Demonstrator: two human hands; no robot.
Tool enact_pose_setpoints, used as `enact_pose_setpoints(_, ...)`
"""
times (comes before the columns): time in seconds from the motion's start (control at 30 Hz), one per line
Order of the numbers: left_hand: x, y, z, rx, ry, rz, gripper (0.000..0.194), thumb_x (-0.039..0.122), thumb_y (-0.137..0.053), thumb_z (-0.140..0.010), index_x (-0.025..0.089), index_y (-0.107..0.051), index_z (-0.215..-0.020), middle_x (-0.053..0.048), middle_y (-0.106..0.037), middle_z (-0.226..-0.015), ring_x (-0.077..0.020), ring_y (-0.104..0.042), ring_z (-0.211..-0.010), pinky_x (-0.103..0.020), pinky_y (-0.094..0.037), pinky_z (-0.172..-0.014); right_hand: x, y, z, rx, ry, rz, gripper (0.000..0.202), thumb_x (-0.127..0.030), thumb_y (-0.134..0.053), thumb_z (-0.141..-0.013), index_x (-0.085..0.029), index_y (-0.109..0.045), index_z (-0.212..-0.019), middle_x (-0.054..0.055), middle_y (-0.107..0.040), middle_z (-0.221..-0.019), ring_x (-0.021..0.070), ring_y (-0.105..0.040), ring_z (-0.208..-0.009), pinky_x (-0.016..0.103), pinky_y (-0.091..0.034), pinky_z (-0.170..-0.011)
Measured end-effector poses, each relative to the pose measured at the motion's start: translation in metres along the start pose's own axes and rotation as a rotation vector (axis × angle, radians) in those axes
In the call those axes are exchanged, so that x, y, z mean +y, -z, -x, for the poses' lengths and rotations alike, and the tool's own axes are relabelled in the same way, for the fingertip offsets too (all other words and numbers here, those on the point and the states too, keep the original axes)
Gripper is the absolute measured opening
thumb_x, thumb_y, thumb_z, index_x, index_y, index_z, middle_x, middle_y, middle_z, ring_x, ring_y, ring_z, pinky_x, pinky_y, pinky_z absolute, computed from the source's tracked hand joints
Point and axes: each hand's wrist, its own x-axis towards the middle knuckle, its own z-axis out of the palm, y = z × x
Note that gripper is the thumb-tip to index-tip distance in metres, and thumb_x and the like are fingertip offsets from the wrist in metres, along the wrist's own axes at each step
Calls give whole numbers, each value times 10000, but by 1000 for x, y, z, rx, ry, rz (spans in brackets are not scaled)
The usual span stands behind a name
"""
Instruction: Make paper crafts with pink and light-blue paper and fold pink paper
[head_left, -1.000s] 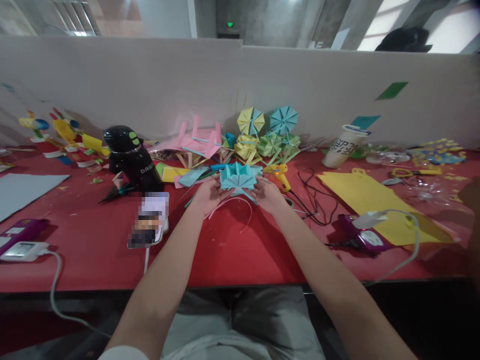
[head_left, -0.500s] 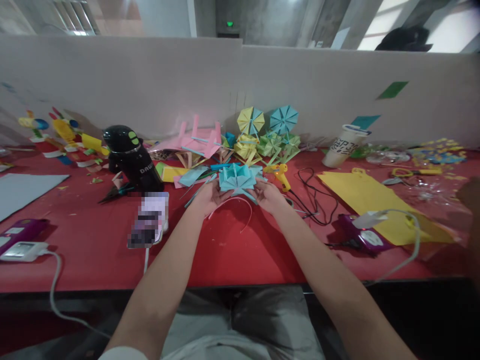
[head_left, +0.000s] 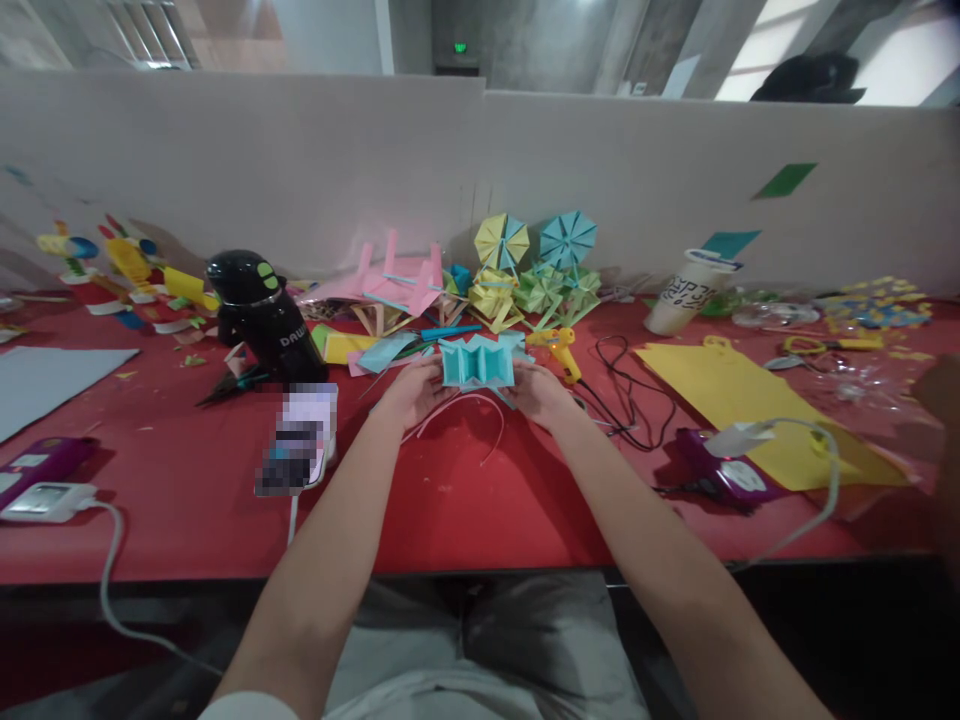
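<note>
A light-blue folded paper piece [head_left: 478,364] with pleated, box-like pockets is held above the red table [head_left: 457,510]. My left hand [head_left: 417,392] grips its left side and my right hand [head_left: 536,392] its right side, fingers closed on the edges and partly hidden behind the paper. Under the hands lies a thin pink paper strip [head_left: 501,420], curved in an arc. Light-blue paper strips [head_left: 390,352] and a blue pen-like tool [head_left: 450,332] rest just beyond my left hand. Close to my right hand is a yellow glue gun [head_left: 559,352].
Finished paper lanterns or chairs in pink [head_left: 401,285], a yellow one [head_left: 501,242] and a blue one [head_left: 568,238] stand by the partition. A black bottle [head_left: 262,320] and a phone [head_left: 300,435] are left. Right are a cup [head_left: 686,292], yellow paper [head_left: 742,395] and a purple power strip [head_left: 724,475].
The blue folded paper has been tilted and spread between my hands, from a star-like, pointed shape to a wider pleated one. Both hands stay nearly in place.
</note>
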Motion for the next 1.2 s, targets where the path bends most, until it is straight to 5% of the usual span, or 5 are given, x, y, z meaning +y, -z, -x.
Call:
enact_pose_setpoints(0.5, 3, -14, 11, -6, 125, 123, 285, 286, -454, -948, 139, -675, -1053, -136, -750, -985, -267, -722, -968, -467, -564, -960, 5, 0, 0, 18, 182, 232, 331, -212, -872, -516, -187, -640, -751, -10, -678, -669, 117, -644, -630, 239, -544, -618)
enact_pose_setpoints(0.7, 3, -13, 4, 62, 109, 144, 253, 225, -488, -924, 122, -679, -1053, -143, -748, -970, -260, -721, -969, -477, -546, -989, -14, 0, 6, 185, 686, 637, 232, -408, -684, -756, -201, -646, -854, 36, -683, -816, 160, -621, -730, 300, -518, -644)
enact_pose_setpoints(0.87, 3, -19, 4, 142, 48, 102, 169, 143, -519, -868, 140, -683, -910, -83, -743, -812, -202, -725, -810, -444, -556, -968, -36, -21, 21, -65, 1041, 983, 160, -316, -622, -842, -213, -711, -927, 59, -669, -935, 156, -594, -755, 305, -491, -661)
enact_pose_setpoints(0.97, 3, -21, 5, 164, 3, 74, 156, 140, -521, -864, 151, -675, -887, -60, -737, -786, -170, -713, -747, -414, -563, -943, -37, -37, 17, -190, 1086, 1134, 141, -262, -644, -826, -213, -732, -925, 60, -634, -926, 179, -594, -824, 318, -485, -693)
enact_pose_setpoints(1.2, 0, -19, 2, 212, -61, 59, 129, 111, -541, -834, 172, -652, -856, -24, -704, -718, -136, -671, -654, -378, -578, -866, -29, -49, 4, -234, 1054, 1354, 118, -201, -661, -792, -204, -745, -876, 63, -591, -943, 213, -578, -904, 383, -473, -845)
